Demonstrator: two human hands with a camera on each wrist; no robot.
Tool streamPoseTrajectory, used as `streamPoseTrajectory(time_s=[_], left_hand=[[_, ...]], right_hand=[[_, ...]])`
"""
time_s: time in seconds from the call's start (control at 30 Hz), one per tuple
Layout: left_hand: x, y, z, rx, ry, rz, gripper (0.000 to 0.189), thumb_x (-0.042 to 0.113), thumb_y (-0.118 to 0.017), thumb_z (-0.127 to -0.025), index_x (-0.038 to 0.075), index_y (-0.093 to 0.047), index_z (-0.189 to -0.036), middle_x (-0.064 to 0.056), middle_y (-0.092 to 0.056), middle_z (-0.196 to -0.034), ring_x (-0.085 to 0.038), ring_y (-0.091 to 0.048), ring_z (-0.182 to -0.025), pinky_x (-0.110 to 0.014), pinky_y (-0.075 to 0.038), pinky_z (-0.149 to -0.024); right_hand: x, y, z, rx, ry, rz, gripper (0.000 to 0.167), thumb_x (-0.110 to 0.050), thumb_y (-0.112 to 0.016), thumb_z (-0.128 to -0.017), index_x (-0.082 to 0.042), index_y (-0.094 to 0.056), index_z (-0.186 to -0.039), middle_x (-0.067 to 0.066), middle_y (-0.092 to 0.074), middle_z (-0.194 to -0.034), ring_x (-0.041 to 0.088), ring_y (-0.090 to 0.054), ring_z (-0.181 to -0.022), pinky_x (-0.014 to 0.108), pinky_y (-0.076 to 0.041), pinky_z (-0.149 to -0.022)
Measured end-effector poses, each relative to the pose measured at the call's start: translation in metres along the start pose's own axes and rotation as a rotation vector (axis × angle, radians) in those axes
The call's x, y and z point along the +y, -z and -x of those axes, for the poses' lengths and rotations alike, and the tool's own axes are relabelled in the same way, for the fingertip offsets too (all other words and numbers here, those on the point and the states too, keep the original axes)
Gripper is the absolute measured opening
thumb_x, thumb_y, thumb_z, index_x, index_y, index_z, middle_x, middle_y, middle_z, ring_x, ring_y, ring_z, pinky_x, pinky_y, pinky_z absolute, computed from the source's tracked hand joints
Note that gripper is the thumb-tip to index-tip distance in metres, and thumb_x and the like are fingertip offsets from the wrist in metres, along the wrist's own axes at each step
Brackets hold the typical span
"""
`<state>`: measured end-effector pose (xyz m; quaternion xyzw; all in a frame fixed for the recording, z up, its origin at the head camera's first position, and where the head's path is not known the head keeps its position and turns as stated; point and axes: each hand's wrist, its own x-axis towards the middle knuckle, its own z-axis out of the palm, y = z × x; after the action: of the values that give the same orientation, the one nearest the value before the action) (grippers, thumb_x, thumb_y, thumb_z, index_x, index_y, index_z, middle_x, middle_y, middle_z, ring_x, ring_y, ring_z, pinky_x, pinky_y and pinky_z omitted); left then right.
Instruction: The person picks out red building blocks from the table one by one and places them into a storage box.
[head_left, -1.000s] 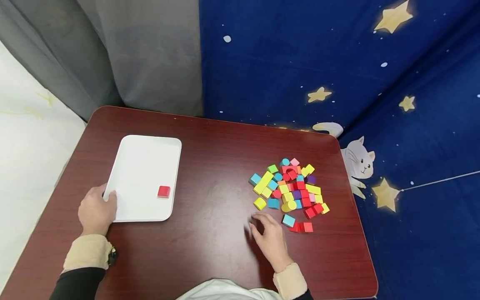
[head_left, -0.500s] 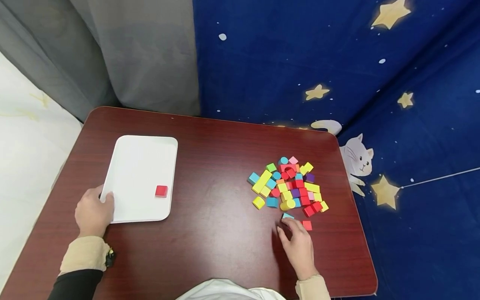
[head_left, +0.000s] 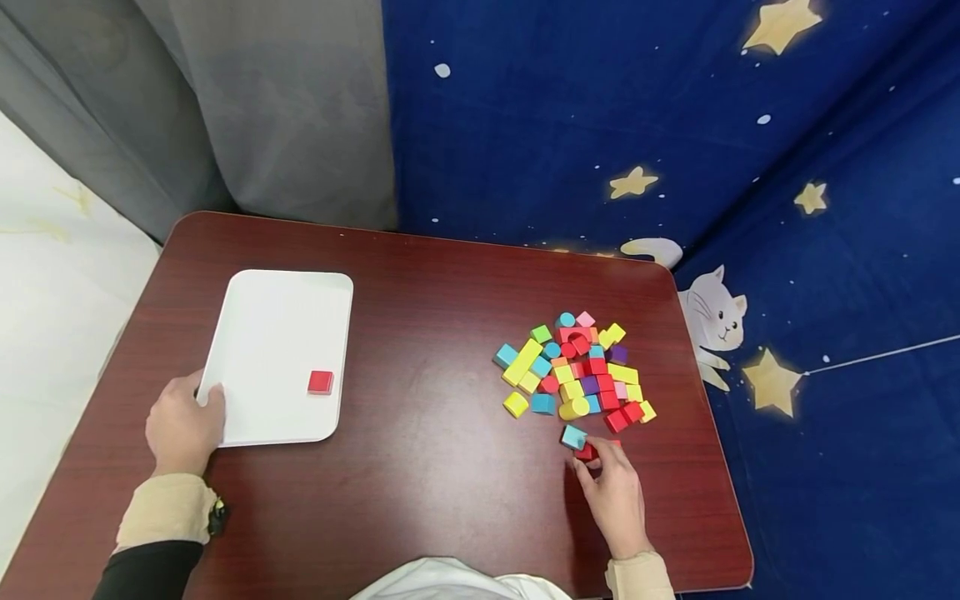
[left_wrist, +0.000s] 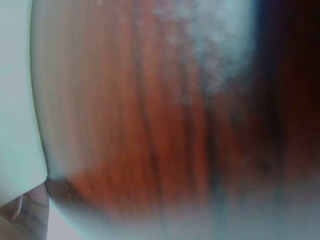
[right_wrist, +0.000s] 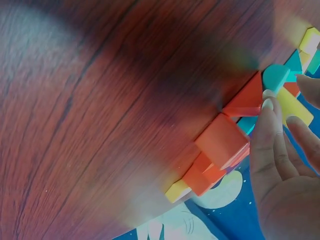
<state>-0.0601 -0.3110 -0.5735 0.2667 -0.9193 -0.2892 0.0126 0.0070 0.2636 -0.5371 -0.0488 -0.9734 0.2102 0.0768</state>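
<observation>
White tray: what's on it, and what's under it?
On the white tray: one red block, near its right edge. The left hand covers a bit of the lower-left edge. Underneath: can't tell, the tray hides that patch of table.

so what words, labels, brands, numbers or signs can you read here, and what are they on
None readable.
Blocks and white tray: no lettering visible.
Blue curtain: pictures only, such as stars and a cat.
Dark wrist item: too small to tell.
</observation>
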Motion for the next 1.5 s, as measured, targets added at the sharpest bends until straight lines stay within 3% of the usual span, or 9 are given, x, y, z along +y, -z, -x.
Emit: streamPoseTrajectory(time_s=[0.33, 0.53, 0.73, 1.0, 1.23, 1.5], left_hand=[[-0.002, -0.001, -0.003, -0.009, 0.009, -0.001, 0.048, 0.018, -0.05, -0.102, -0.005, -0.05, -0.144, -0.035, -0.052, -0.141, -0.057, -0.049, -0.128, -0.067, -0.037, -0.102], [-0.002, -0.001, -0.002, -0.009, 0.01, -0.006, 0.048, 0.018, -0.05, -0.102, -0.006, -0.05, -0.144, -0.034, -0.052, -0.141, -0.057, -0.048, -0.129, -0.067, -0.037, -0.102], [0.0, -0.001, 0.001, 0.006, 0.005, -0.003, 0.047, 0.017, -0.05, -0.102, -0.006, -0.051, -0.143, -0.034, -0.053, -0.14, -0.056, -0.05, -0.129, -0.066, -0.038, -0.103], [0.0, -0.001, 0.0, 0.007, 0.0, -0.002, 0.047, 0.018, -0.05, -0.102, -0.006, -0.051, -0.143, -0.034, -0.053, -0.14, -0.056, -0.05, -0.129, -0.067, -0.038, -0.103], [-0.001, -0.001, -0.001, 0.003, 0.001, -0.005, 0.048, 0.018, -0.05, -0.102, -0.006, -0.05, -0.143, -0.034, -0.053, -0.14, -0.056, -0.05, -0.129, -0.067, -0.037, -0.103], [-0.002, -0.003, -0.003, -0.002, 0.008, -0.006, 0.048, 0.019, -0.05, -0.102, -0.007, -0.051, -0.143, -0.034, -0.053, -0.14, -0.056, -0.05, -0.129, -0.067, -0.038, -0.102]], right_hand=[[0.012, 0.001, -0.006, -0.033, 0.0, 0.044, 0.045, -0.012, -0.091, -0.073, -0.008, -0.071, -0.113, 0.01, -0.07, -0.104, 0.011, -0.062, -0.068, 0.022, -0.049, -0.057], [0.014, 0.006, -0.009, -0.072, 0.022, 0.075, 0.047, -0.009, -0.09, -0.074, -0.006, -0.07, -0.117, 0.013, -0.07, -0.109, 0.02, -0.068, -0.077, 0.037, -0.059, -0.066], [0.017, 0.005, -0.013, -0.121, 0.051, 0.104, 0.049, -0.01, -0.089, -0.075, -0.005, -0.069, -0.119, 0.015, -0.071, -0.111, 0.029, -0.07, -0.093, 0.047, -0.06, -0.079], [0.021, 0.002, -0.015, -0.106, 0.105, 0.12, 0.046, -0.009, -0.09, -0.074, -0.005, -0.071, -0.115, 0.013, -0.073, -0.108, 0.03, -0.071, -0.097, 0.048, -0.059, -0.081], [0.019, 0.0, -0.015, -0.131, 0.099, 0.126, 0.044, -0.007, -0.088, -0.076, -0.004, -0.07, -0.116, 0.015, -0.073, -0.109, 0.032, -0.071, -0.098, 0.049, -0.059, -0.082], [0.02, -0.003, -0.014, -0.093, 0.11, 0.127, 0.041, -0.007, -0.087, -0.077, -0.003, -0.071, -0.114, 0.015, -0.073, -0.105, 0.032, -0.07, -0.096, 0.049, -0.059, -0.08]])
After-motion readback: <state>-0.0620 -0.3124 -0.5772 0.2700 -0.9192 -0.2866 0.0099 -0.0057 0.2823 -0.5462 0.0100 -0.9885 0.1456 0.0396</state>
